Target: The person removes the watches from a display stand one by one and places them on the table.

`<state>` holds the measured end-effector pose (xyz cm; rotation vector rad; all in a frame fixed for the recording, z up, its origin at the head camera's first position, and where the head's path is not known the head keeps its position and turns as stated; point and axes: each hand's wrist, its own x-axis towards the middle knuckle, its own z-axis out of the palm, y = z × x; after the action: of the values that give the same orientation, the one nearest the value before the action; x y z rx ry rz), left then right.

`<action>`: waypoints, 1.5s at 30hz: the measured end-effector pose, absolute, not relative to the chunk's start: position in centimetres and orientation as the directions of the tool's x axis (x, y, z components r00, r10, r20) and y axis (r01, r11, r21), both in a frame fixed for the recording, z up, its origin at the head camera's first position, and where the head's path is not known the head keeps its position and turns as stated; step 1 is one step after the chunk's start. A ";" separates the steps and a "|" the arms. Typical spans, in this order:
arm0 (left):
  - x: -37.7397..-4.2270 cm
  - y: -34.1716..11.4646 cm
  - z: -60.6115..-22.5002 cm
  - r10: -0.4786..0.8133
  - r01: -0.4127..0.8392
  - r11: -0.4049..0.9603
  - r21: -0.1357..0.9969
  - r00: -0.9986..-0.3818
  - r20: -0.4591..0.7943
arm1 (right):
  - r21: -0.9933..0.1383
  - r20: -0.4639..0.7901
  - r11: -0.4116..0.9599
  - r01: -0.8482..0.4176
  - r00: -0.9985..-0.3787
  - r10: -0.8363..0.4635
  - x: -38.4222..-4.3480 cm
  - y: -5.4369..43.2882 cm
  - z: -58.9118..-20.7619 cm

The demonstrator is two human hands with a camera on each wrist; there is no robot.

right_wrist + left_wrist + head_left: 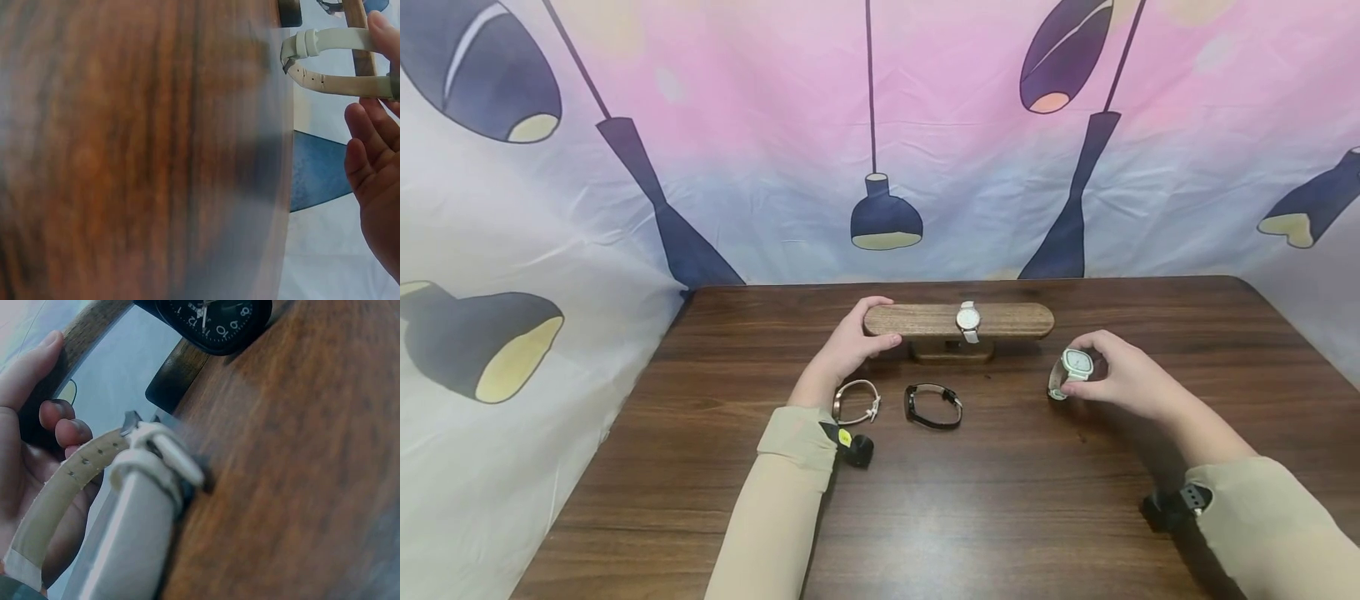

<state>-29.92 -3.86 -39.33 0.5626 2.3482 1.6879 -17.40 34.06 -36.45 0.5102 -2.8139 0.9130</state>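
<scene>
My left hand (848, 343) grips the left end of a wooden watch stand (917, 319), thumb along its front edge and fingers behind. A round white wristwatch (968, 320) is strapped across the stand's bar, right of its middle. In my right hand (1126, 379), thumb and fingers pinch a pale green wristwatch (1078, 364) by its squarish case, off the stand's right end. Its buckled strap (340, 39) forms a closed loop in the right wrist view. Near my left wrist lies a white-strapped watch (131, 531), and beside it a black wristwatch (215, 328) with white numerals.
The brown wooden table (1000, 500) extends under both arms. Behind it hangs a cloth backdrop (775, 183) printed with dark lamps. Small black cameras (859, 451) are worn on both wrists. The stand's foot (951, 352) rests on the table near the back.
</scene>
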 end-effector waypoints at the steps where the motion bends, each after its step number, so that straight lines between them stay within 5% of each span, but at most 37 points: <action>1: -29.9 -3.8 -39.3 0.415 0.189 0.279 0.942 -0.908 0.059 | -0.544 0.233 0.758 -0.360 -0.932 -0.276 -17.4 34.0 -36.5; 20: -27.4 -3.7 -36.0 0.435 0.184 0.294 0.938 -0.899 0.040 | -0.609 0.095 0.740 -0.284 -0.953 -0.287 -17.6 32.3 -36.5; 28: -29.8 -3.8 -38.8 0.425 0.190 0.285 0.939 -0.903 0.054 | -0.637 0.139 0.698 -0.327 -0.940 -0.313 -18.0 31.5 -36.9; 45: -29.4 -3.9 -38.9 0.412 0.215 0.283 0.935 -0.907 0.084 | -0.626 0.183 0.660 -0.415 -0.901 -0.393 -17.9 28.6 -38.0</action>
<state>-29.39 -3.88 -38.90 0.5859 2.3716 1.6841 -17.94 28.60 -38.04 0.6892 -2.8335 1.0815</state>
